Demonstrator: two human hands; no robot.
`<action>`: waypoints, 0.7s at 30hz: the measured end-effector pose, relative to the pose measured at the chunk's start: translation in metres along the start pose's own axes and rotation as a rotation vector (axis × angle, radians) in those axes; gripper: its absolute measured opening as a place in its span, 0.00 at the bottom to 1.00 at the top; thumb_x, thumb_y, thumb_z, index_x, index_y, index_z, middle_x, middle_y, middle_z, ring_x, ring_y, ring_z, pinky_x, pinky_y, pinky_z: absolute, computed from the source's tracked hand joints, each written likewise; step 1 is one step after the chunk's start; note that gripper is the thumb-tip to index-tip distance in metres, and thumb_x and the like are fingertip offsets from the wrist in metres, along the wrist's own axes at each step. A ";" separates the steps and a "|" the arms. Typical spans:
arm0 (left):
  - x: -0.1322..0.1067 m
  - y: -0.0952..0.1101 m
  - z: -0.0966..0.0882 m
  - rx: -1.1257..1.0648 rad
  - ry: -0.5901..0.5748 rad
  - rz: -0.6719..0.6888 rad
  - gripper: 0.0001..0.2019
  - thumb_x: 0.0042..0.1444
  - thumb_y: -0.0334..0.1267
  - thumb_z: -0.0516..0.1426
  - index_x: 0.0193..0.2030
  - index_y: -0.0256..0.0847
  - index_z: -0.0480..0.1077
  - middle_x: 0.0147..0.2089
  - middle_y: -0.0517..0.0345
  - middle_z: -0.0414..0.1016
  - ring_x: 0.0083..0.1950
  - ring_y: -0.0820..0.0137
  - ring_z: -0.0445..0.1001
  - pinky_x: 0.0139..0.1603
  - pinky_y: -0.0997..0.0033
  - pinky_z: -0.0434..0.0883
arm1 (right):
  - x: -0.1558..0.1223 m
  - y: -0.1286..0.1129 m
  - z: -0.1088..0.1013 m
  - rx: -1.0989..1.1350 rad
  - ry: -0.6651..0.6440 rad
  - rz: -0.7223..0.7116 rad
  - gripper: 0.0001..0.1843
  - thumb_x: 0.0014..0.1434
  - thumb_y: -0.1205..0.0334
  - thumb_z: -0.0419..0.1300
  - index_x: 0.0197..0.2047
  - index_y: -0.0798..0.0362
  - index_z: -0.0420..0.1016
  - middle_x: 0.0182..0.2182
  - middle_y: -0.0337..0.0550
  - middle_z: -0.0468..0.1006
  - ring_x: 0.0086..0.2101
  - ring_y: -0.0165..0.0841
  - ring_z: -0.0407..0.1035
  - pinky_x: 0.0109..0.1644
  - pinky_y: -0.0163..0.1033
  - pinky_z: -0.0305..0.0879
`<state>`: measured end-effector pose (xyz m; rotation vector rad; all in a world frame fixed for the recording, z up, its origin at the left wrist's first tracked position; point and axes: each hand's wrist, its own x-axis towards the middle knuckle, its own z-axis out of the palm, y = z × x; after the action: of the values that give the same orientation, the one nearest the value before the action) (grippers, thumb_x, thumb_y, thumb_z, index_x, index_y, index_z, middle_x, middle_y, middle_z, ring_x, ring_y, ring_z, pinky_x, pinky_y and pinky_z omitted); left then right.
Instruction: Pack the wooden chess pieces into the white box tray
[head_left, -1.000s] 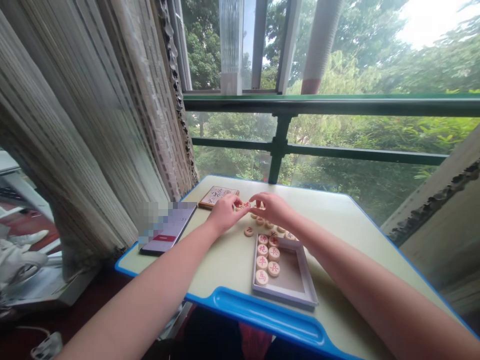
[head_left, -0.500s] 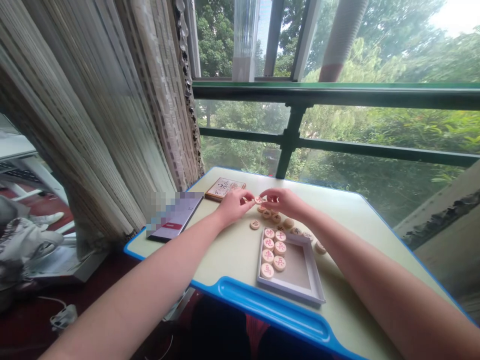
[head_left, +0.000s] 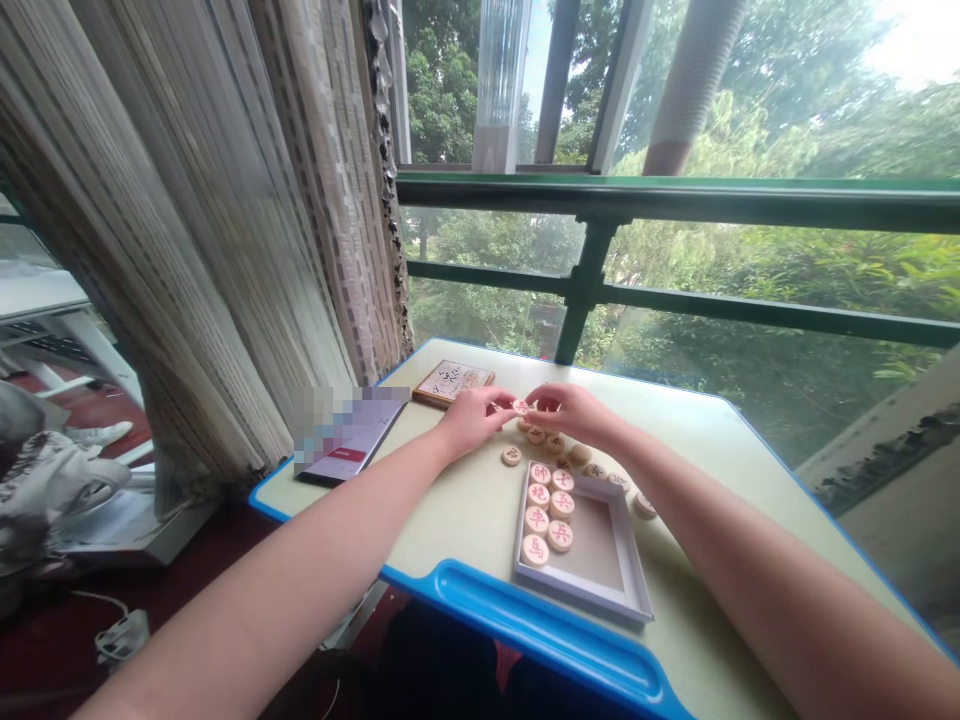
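Note:
Above the far end of a cluster of Chinese chess pieces (head_left: 554,442), one round wooden piece with a red character (head_left: 520,407) is held between my two hands. My left hand (head_left: 477,419) pinches its left side with thumb and fingers. From the right, my right hand (head_left: 571,414) has curled fingers against the same piece, its fingertips partly hidden. Nearer to me lies a shallow grey box (head_left: 637,580), where several red-lettered pieces (head_left: 539,494) form two columns at the left. One loose piece (head_left: 511,456) lies left of the cluster.
A closed decorated box (head_left: 450,380) stands at the back left of the blue-edged table (head_left: 442,500). In front of it lies a tablet-like device (head_left: 364,440). A curtain (head_left: 225,200) hangs at the left; a green window railing (head_left: 675,200) runs behind the table.
The view has shifted slightly, so the table appears a little lower. Both hands stay at the far end of the cluster, with the red-lettered piece between them. The boxed pieces look unchanged.

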<state>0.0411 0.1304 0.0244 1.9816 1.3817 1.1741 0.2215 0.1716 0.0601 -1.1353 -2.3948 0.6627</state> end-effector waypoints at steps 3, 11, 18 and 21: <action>0.001 0.000 0.001 -0.026 -0.005 -0.001 0.12 0.51 0.40 0.58 0.40 0.36 0.72 0.36 0.54 0.77 0.26 0.73 0.73 0.28 0.73 0.71 | -0.001 -0.001 -0.001 0.024 -0.007 -0.012 0.14 0.49 0.56 0.60 0.37 0.55 0.75 0.23 0.37 0.71 0.24 0.26 0.62 0.27 0.33 0.57; 0.001 0.004 0.004 -0.067 -0.010 0.036 0.13 0.52 0.40 0.57 0.42 0.36 0.72 0.39 0.52 0.76 0.26 0.74 0.73 0.28 0.73 0.71 | -0.008 -0.013 -0.018 -0.052 -0.007 -0.048 0.13 0.49 0.55 0.60 0.36 0.54 0.76 0.22 0.37 0.71 0.22 0.26 0.62 0.26 0.33 0.57; -0.008 0.019 0.003 0.014 0.003 0.152 0.13 0.48 0.42 0.59 0.39 0.38 0.73 0.36 0.55 0.76 0.27 0.74 0.72 0.29 0.75 0.70 | -0.031 -0.022 -0.019 -0.098 0.067 -0.079 0.12 0.49 0.58 0.60 0.35 0.55 0.77 0.23 0.39 0.71 0.23 0.26 0.61 0.27 0.32 0.56; -0.012 0.023 0.001 0.009 -0.077 0.191 0.13 0.47 0.43 0.60 0.37 0.37 0.73 0.35 0.56 0.76 0.26 0.75 0.70 0.28 0.75 0.69 | -0.047 -0.022 -0.010 -0.037 0.095 -0.024 0.14 0.51 0.56 0.59 0.37 0.57 0.77 0.21 0.38 0.70 0.22 0.26 0.60 0.26 0.32 0.55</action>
<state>0.0525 0.1102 0.0360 2.1803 1.1826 1.1606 0.2413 0.1242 0.0731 -1.1250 -2.3452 0.5467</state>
